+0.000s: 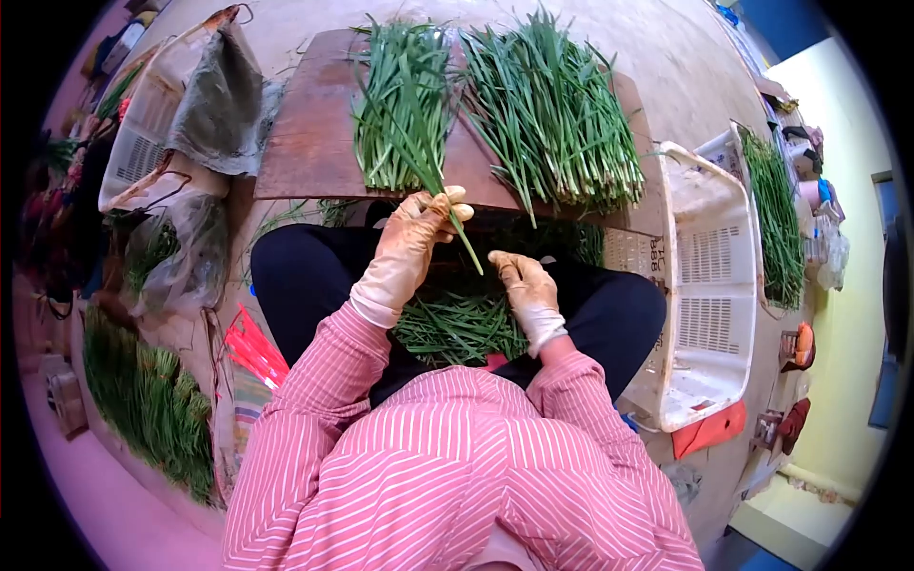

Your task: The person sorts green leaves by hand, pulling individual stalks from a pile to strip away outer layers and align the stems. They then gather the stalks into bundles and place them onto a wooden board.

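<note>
My left hand (411, 243), in a stained pale glove, is closed round a few garlic chives (466, 246). Their pale lower ends point down to the right, and their leaves reach up over the left pile of chives (386, 114). Just right of those ends is my right hand (528, 293), also gloved. Its fingers are curled together, and whatever they may pinch is too small to make out. A second, wider pile of chives (571, 124) lies on the brown board (309, 124). Loose chives (462, 328) lie between my legs, below both hands.
An upright-sided white plastic crate (709, 276) stands at my right, with more chives (773, 224) beyond it. Left of the board is another white crate (143, 143) with a grey cloth (221, 105). Pink-red strips (255, 347) and bundled chives (148, 404) lie at my left.
</note>
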Demonstrator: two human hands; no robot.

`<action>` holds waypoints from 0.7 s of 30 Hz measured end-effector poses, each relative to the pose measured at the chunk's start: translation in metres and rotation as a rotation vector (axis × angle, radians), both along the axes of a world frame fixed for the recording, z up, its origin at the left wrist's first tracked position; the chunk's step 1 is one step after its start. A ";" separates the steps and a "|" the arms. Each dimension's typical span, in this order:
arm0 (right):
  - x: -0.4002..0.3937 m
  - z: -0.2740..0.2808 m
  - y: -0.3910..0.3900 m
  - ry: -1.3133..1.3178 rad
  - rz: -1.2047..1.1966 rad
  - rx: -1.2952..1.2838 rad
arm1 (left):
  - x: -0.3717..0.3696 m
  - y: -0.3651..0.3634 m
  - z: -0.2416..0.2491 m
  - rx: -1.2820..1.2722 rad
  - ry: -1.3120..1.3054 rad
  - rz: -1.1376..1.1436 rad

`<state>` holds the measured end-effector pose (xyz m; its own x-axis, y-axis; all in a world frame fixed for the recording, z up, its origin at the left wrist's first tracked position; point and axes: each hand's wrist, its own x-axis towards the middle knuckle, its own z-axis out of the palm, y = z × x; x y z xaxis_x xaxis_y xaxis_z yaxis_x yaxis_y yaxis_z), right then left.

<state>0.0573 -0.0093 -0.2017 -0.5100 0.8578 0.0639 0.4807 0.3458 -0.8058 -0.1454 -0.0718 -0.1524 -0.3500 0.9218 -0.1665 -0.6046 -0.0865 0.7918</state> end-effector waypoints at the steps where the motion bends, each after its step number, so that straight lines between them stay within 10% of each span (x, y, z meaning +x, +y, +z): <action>1: -0.008 0.024 -0.001 0.130 0.021 -0.283 | 0.001 -0.001 0.000 -0.024 0.045 -0.014; 4: -0.024 0.052 -0.012 0.265 0.157 -0.584 | 0.013 -0.003 0.009 -0.057 0.070 -0.045; 8: -0.028 0.047 -0.028 -0.079 0.174 -0.056 | 0.021 -0.005 0.021 -0.185 0.186 -0.014; 21: -0.018 0.046 -0.018 -0.081 0.102 -0.212 | -0.152 0.082 0.072 -0.480 0.691 0.129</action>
